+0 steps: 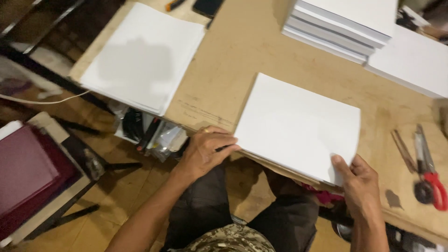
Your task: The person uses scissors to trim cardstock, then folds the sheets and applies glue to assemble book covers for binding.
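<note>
A thin stack of white paper sheets (298,123) lies at the near edge of a brown wooden table (233,60). My left hand (205,149) grips the stack's near left corner, fingers curled over the table edge. My right hand (357,179) pinches the near right corner, thumb on top of the sheets. The stack hangs slightly over the table edge above my lap.
Another white paper pile (144,58) sits at the table's left. Tall stacked paper reams (345,25) and a flat white pile (415,60) stand at the back right. Red-handled scissors (429,175) lie at right. A maroon board (28,172) rests at lower left, beside a shelf holding bagged items (149,135).
</note>
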